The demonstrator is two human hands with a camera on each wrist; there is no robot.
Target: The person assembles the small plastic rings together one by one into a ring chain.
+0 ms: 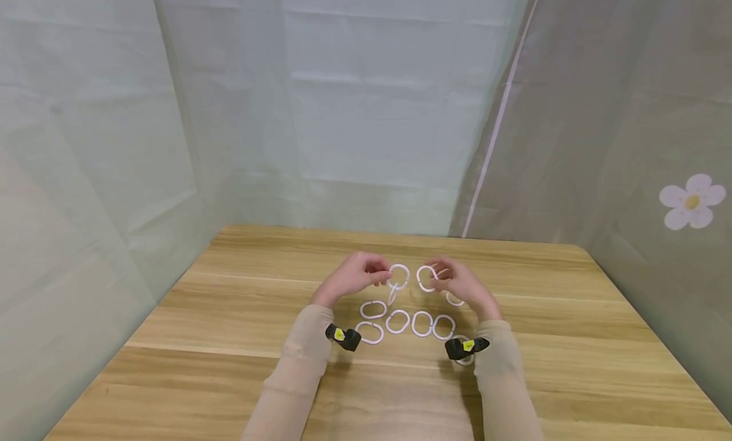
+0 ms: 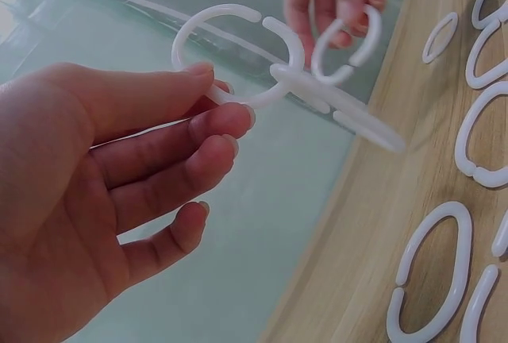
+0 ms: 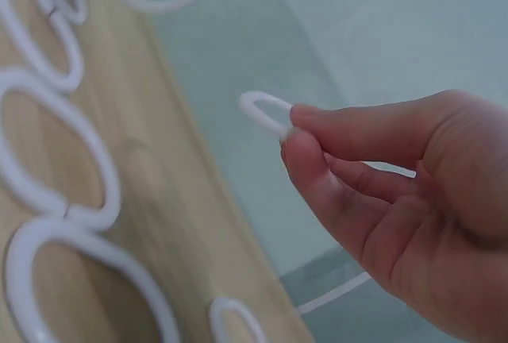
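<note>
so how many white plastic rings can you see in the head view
10, maybe more hidden. Two linked rings in the left hand, one ring in the right hand, one under that hand, five loose rings on the table, one by the right wrist.

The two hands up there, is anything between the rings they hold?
No. In the head view the left hand pinches linked rings, the right hand pinches a single ring; only a bare gap separates them.
</note>
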